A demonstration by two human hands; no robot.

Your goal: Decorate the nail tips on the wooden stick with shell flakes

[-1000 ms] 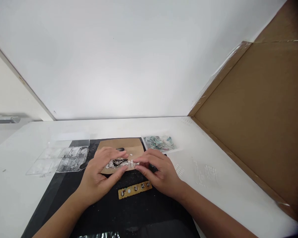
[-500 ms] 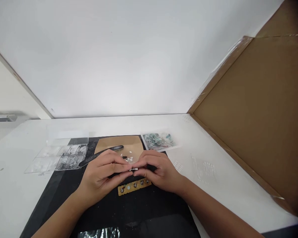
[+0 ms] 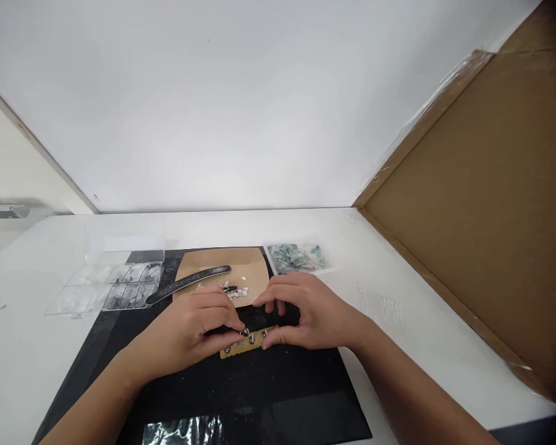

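Observation:
Between the thumb and forefinger of my left hand (image 3: 208, 321) is a small shiny metal piece (image 3: 244, 332), held just above a gold strip (image 3: 241, 350). More small round metal pieces (image 3: 251, 339) sit in a row along that strip. My right hand (image 3: 301, 312) has its thumb at the strip's right end and its fingers apart; I cannot tell whether the thumb presses on it. Behind both hands, a tan sheet (image 3: 254, 266) bears small white chips (image 3: 238, 293) and some dark bits. A black curved nail file (image 3: 189, 281) lies across its left edge.
A black mat (image 3: 259, 395) lies under the work, with a shiny clear packet (image 3: 185, 431) near its front. At left stands a clear compartment box (image 3: 88, 287) of pale nail tips; at the back right, a tray of greenish packets (image 3: 294, 256). A cardboard panel (image 3: 482, 228) bounds the right.
My hands have parted. The left has brought the metal piece down toward the gold strip, while the right has let go of it, its fingers spreading. The view has shifted slightly.

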